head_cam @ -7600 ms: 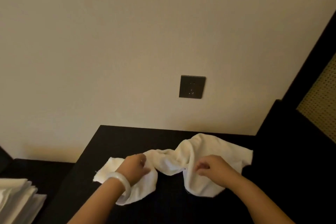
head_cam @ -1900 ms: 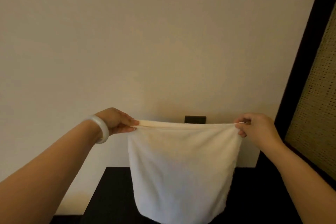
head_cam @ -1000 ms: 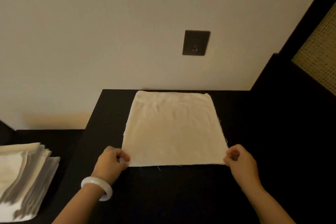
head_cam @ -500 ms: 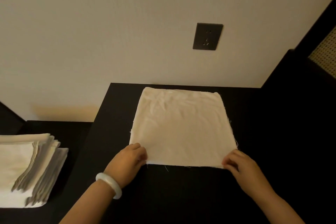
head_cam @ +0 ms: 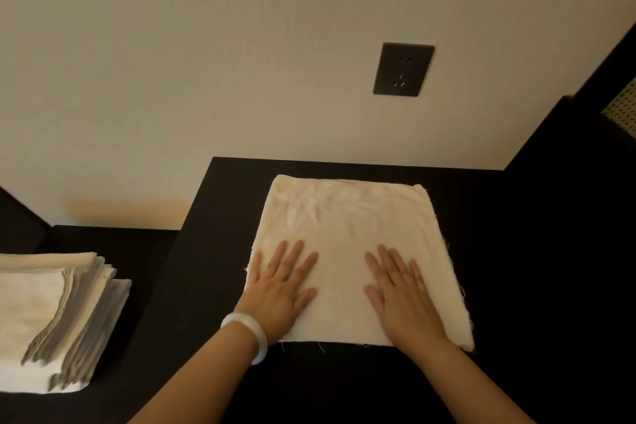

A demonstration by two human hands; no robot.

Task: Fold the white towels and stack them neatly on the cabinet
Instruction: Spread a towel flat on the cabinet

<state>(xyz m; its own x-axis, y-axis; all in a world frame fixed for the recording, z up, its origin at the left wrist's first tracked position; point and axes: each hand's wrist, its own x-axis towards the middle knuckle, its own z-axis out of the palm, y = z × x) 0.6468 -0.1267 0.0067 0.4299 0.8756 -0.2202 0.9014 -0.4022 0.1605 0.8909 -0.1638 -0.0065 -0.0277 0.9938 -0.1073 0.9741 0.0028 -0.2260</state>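
You have one stack of folded towels [head_cam: 51, 317] lying on the lower dark surface [head_cam: 113, 241] at your left, its edges fanned rather than flush, so part of the job looks done. The towel [head_cam: 347, 244] in hand lies flat on the dark cabinet top [head_cam: 516, 251], below the wall socket [head_cam: 403, 69], with its far edge near the wall and its near edge by your wrists. The far edge looks rounded, so I judge it to be folded once; creases show in the far half. It is far wider than the pieces in the stack, so expect more folds before you move it onto the stack, which may also need squaring.

Your left hand [head_cam: 280, 289], with the pale bracelet [head_cam: 249, 334] at the wrist, lies palm down on the near left part of the towel, fingers straight and spread. Your right hand [head_cam: 402, 293] mirrors it on the near right part. Neither hand grasps anything; both press flat on the cloth, fingers pointing toward the wall, forearms reaching in from below.
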